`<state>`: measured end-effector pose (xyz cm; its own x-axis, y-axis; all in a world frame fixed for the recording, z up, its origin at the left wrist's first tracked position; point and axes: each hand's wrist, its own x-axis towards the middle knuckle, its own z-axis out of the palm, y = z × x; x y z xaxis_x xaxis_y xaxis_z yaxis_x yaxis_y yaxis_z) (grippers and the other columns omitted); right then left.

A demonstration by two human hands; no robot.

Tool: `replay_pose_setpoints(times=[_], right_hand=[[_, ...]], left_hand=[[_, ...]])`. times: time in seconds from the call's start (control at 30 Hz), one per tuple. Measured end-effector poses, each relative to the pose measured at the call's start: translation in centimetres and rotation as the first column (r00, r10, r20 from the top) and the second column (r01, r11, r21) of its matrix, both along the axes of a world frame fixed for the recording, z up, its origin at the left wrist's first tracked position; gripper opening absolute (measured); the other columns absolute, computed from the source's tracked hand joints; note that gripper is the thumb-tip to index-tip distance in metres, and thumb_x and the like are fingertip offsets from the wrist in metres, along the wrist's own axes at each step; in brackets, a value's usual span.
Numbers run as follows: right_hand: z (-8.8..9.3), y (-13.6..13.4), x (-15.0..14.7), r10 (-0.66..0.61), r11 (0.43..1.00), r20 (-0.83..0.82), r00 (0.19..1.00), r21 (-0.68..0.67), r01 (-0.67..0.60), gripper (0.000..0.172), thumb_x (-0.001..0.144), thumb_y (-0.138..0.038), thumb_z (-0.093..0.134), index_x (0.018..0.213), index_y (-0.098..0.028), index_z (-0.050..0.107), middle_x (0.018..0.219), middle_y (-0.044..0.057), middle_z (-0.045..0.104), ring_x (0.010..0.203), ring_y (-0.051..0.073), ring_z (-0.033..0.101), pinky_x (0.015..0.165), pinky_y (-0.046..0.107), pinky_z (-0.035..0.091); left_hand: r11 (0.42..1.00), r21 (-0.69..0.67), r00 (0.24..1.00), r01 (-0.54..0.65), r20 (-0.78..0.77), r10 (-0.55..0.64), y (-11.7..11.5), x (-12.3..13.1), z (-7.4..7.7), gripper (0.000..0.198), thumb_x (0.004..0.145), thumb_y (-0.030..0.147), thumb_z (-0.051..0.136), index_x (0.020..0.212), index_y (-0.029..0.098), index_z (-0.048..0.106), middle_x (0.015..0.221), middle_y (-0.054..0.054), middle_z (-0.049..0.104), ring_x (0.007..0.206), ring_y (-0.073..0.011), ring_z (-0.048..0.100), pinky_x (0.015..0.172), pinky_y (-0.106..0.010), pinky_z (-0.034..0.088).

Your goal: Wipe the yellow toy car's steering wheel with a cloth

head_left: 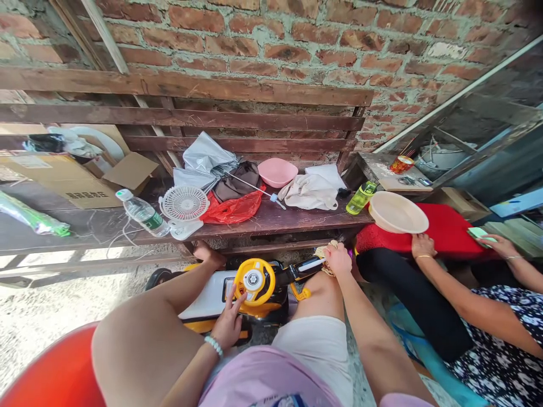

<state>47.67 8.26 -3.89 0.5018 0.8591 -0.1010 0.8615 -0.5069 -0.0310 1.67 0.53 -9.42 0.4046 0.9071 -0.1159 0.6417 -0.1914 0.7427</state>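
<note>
At the left of the frame a cardboard box (76,183), a water bottle (146,213) and a white fan (185,202) sit on a dark wooden bench (275,221), all apart from the work. Below them, near the middle of the frame, is the ride-on toy (200,297), lying between the person's legs with its yellow steering wheel (271,282) facing up. The left hand (228,327) reaches in from below, fingers mostly straight and loosely spread, the tips at the wheel's lower left rim without wrapping it. Right of the wheel, the toy's black-and-white bar (311,265) slants up to the right hand (339,259), whose fingers are curled around a pale cloth (320,252) at the bar's far end; whether they clasp the bar through it is hard to tell. The step in hand looks like cloth work on the bar, the left hand perhaps steadying the wheel; another pass would call for a firmer hold there. At the right, another person's hand (423,247) is beside a cream basin (399,211).
</note>
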Motion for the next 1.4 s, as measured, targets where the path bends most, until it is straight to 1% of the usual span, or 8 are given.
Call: replay_pose_setpoints(times=[0.17, 0.4, 0.8, 0.93, 1.07, 1.17, 1.3, 1.4], right_hand=[[0.1, -0.4, 2.4, -0.246, 0.958, -0.055, 0.968, 0.135, 0.252, 0.057, 0.107, -0.050, 0.029, 0.142, -0.021, 0.064, 0.127, 0.017, 0.058, 0.105, 0.027, 0.063, 0.089, 0.037, 0.050], [-1.8, -1.7, 2.8, -0.050, 0.996, -0.233, 0.971, 0.063, 0.066, 0.046, 0.103, -0.044, 0.045, 0.142, -0.033, 0.067, 0.126, 0.007, 0.065, 0.100, 0.020, 0.067, 0.090, 0.028, 0.049], [-2.0, -0.6, 1.1, -0.222, 0.962, -0.277, 0.935, 0.093, 0.256, 0.054, 0.104, -0.032, 0.031, 0.144, -0.019, 0.064, 0.130, 0.015, 0.070, 0.106, 0.025, 0.070, 0.090, 0.034, 0.055], [-1.2, -1.4, -1.4, -0.130, 0.987, -0.237, 0.963, 0.061, 0.149, 0.041, 0.101, -0.031, 0.046, 0.130, -0.022, 0.074, 0.135, 0.015, 0.065, 0.100, 0.023, 0.070, 0.091, 0.035, 0.053], [-0.7, -2.2, -6.0, 0.126, 0.992, -0.277, 0.953, 0.051, -0.116, 0.039, 0.102, -0.027, 0.043, 0.118, -0.023, 0.078, 0.125, 0.012, 0.070, 0.103, 0.022, 0.069, 0.095, 0.034, 0.051], [-0.2, -2.4, -9.1, 0.353, 0.935, -0.467, 0.810, 0.211, -0.286, 0.038, 0.102, -0.031, 0.043, 0.111, -0.023, 0.079, 0.114, 0.009, 0.075, 0.105, 0.021, 0.069, 0.098, 0.033, 0.052], [0.8, -2.9, -11.3, 0.496, 0.849, -0.602, 0.626, 0.486, -0.206, 0.037, 0.100, -0.039, 0.047, 0.111, -0.025, 0.079, 0.112, 0.008, 0.077, 0.107, 0.023, 0.070, 0.100, 0.037, 0.053], [1.5, -3.4, -12.0, 0.545, 0.822, -0.614, 0.571, 0.527, -0.217, 0.034, 0.099, -0.042, 0.052, 0.116, -0.027, 0.078, 0.114, 0.007, 0.076, 0.106, 0.022, 0.070, 0.098, 0.037, 0.055]], left_hand=[[1.000, -0.006, 1.000, 0.002, -0.001, -0.002, -0.1, -0.1, -0.3, 0.067, 0.088, 0.003, 0.045, 0.152, 0.023, 0.051, 0.178, -0.013, 0.012, 0.158, -0.0327, 0.035, 0.126, -0.052, 0.039], [1.000, -0.010, 1.000, -0.024, 0.009, 0.024, 0.2, 0.5, -0.5, 0.061, 0.088, 0.002, 0.046, 0.147, 0.016, 0.054, 0.177, -0.019, 0.005, 0.161, -0.0377, 0.026, 0.126, -0.057, 0.038], [1.000, 0.018, 0.999, -0.023, 0.031, 0.022, 0.0, 0.1, -0.7, 0.067, 0.085, 0.002, 0.049, 0.149, 0.021, 0.055, 0.177, -0.013, 0.014, 0.162, -0.0337, 0.025, 0.129, -0.052, 0.035], [0.999, 0.037, 0.998, -0.037, 0.048, 0.036, 0.2, 0.4, -0.8, 0.068, 0.083, 0.002, 0.050, 0.147, 0.021, 0.057, 0.176, -0.012, 0.021, 0.162, -0.0333, 0.027, 0.128, -0.053, 0.035], [0.996, 0.063, 0.996, -0.060, 0.068, 0.055, 0.2, 0.8, -0.9, 0.065, 0.080, 0.001, 0.052, 0.142, 0.019, 0.061, 0.174, -0.013, 0.026, 0.163, -0.0333, 0.023, 0.129, -0.055, 0.033], [0.996, 0.056, 0.996, -0.066, 0.066, 0.062, 0.1, 0.9, -0.8, 0.065, 0.080, 0.001, 0.052, 0.142, 0.019, 0.060, 0.174, -0.014, 0.024, 0.162, -0.0332, 0.025, 0.129, -0.054, 0.034], [0.999, 0.028, 0.998, -0.042, 0.041, 0.040, 0.0, 0.6, -0.3, 0.067, 0.082, 0.000, 0.051, 0.147, 0.019, 0.057, 0.176, -0.015, 0.018, 0.160, -0.0348, 0.030, 0.128, -0.053, 0.036], [1.000, 0.016, 1.000, -0.023, 0.018, 0.023, 0.0, 0.6, 0.1, 0.069, 0.083, 0.000, 0.050, 0.149, 0.019, 0.054, 0.176, -0.017, 0.014, 0.159, -0.0360, 0.032, 0.127, -0.054, 0.038]])
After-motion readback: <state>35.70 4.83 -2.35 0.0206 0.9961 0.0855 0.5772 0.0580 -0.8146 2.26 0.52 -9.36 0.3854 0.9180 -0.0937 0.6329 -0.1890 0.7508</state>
